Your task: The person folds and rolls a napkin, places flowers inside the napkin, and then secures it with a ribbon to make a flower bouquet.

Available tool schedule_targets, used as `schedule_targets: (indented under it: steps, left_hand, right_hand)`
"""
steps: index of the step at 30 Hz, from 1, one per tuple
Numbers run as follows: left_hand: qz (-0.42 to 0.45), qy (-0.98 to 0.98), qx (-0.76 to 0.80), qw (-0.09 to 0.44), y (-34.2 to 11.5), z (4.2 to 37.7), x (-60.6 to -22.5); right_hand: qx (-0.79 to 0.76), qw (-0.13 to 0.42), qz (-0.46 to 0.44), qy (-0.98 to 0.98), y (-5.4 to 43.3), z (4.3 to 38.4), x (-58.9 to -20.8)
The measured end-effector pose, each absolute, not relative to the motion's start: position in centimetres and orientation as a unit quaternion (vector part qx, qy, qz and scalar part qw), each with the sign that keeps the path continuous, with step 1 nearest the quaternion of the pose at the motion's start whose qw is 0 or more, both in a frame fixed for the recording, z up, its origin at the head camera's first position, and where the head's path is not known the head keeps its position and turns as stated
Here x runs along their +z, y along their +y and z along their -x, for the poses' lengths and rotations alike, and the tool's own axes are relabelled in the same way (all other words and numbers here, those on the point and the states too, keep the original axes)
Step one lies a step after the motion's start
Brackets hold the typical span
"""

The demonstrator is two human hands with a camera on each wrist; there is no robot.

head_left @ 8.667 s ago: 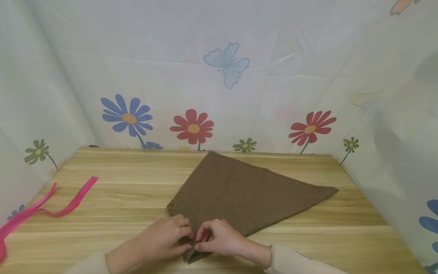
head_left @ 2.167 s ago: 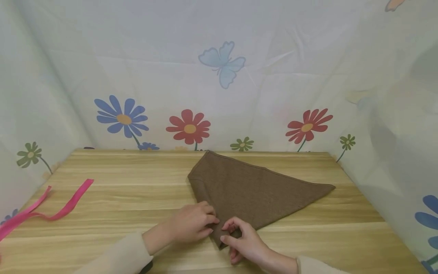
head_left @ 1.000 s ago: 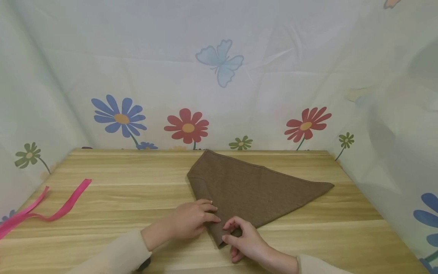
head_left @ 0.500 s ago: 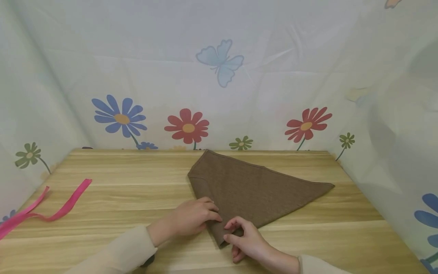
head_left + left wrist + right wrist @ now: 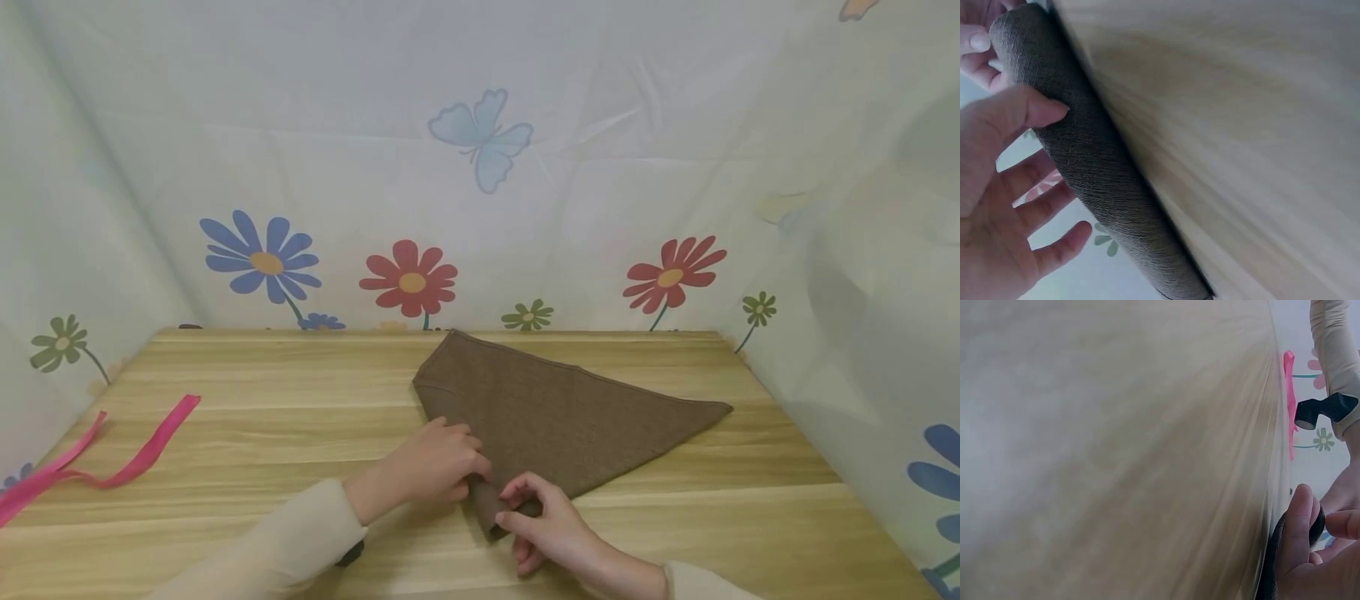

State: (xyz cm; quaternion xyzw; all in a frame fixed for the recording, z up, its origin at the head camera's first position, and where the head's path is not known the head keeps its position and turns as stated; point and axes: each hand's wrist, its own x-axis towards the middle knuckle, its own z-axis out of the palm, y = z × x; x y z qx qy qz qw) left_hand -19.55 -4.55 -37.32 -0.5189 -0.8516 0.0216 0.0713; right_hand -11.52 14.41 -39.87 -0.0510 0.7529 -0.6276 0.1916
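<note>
We judge the work to be in an early stage: the brown cloth (image 5: 570, 417) lies on the counter (image 5: 300, 392), a little right of the middle, and only its left side is turned over into a roll (image 5: 1104, 181). That narrow roll runs from the far left corner towards the near end, where we see its dark opening. The rest, the larger part, spreads flat to the right and narrows to a point, so by our reading most of the cloth is not yet rolled. Our left hand (image 5: 431, 467) grips the roll along its length, thumb on the near face, with some fingers spread apart beyond it. Our right hand (image 5: 551, 525) holds the near end in a narrow, curved grasp between thumb and fingers. We cannot tell how tightly either of our hands squeezes, nor how many layers the cloth has. On the left, well apart from it, a pink ribbon (image 5: 153, 446) lies loose, untouched by us.
</note>
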Motion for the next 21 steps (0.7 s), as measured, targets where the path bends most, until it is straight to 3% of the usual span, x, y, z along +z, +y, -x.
schedule_targets:
  steps: [21]
  left_hand:
    - [0.500, -0.865, -0.006, 0.026, -1.4, 20.4, -37.2]
  right_hand:
    - [-0.631, 0.185, 0.036, 0.752, 15.8, 11.4, -39.4]
